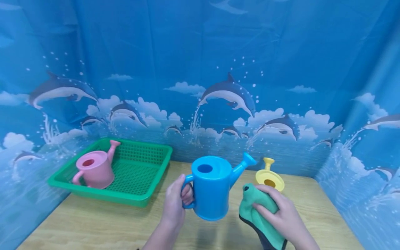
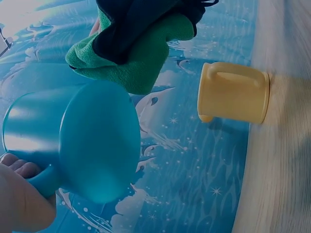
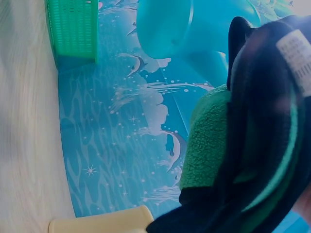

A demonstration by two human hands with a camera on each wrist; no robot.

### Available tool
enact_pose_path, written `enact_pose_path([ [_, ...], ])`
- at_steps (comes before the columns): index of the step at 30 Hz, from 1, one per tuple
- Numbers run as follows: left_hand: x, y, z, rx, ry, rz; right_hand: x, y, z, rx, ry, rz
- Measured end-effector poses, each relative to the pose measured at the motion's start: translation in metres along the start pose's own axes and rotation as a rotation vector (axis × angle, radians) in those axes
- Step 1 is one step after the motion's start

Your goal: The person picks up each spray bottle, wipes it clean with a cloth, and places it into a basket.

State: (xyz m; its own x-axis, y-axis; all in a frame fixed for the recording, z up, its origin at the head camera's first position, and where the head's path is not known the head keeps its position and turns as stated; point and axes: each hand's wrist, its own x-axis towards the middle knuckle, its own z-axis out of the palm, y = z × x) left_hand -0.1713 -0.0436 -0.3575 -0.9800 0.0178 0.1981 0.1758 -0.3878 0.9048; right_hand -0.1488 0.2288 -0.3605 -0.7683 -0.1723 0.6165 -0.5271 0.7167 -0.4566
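My left hand grips the handle of a blue watering can, held up over the table with its spout to the right. In the left wrist view the can's round base faces the camera. Bunched in my right hand is a green cloth with a dark back and edging, just right of the blue can below its spout. A white label shows on the cloth in the right wrist view. Behind the right hand stands a yellow watering can, partly hidden by hand and cloth.
A green plastic basket sits at the left of the wooden table, with a pink watering can in it. Blue dolphin-print sheeting hangs behind and along both sides of the table.
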Motion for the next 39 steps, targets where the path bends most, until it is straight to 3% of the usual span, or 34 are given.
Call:
enact_pose_path([
  [11,0.004,-0.004,-0.001,0.094,0.139,0.023,0.001,0.002,-0.004,-0.001,0.021,0.028],
  [18,0.006,-0.007,-0.003,0.201,0.167,0.060,0.002,0.006,-0.006,-0.012,0.053,0.017],
  [23,0.007,-0.010,-0.005,0.268,0.183,0.128,0.002,0.005,-0.007,-0.017,0.058,0.026],
  [27,0.007,-0.013,-0.005,0.330,0.191,0.242,0.002,0.004,-0.009,-0.026,0.060,0.041],
  [32,0.006,-0.016,-0.005,0.418,0.158,0.499,0.001,0.004,-0.010,-0.045,0.067,0.057],
  [34,0.006,-0.018,-0.005,0.441,0.141,0.573,0.001,0.005,-0.010,-0.052,0.070,0.058],
  [36,0.005,-0.018,-0.005,0.453,0.132,0.611,0.000,0.005,-0.010,-0.059,0.074,0.057],
  [39,0.004,-0.018,-0.005,0.450,0.126,0.617,0.000,0.005,-0.010,-0.064,0.076,0.056],
])
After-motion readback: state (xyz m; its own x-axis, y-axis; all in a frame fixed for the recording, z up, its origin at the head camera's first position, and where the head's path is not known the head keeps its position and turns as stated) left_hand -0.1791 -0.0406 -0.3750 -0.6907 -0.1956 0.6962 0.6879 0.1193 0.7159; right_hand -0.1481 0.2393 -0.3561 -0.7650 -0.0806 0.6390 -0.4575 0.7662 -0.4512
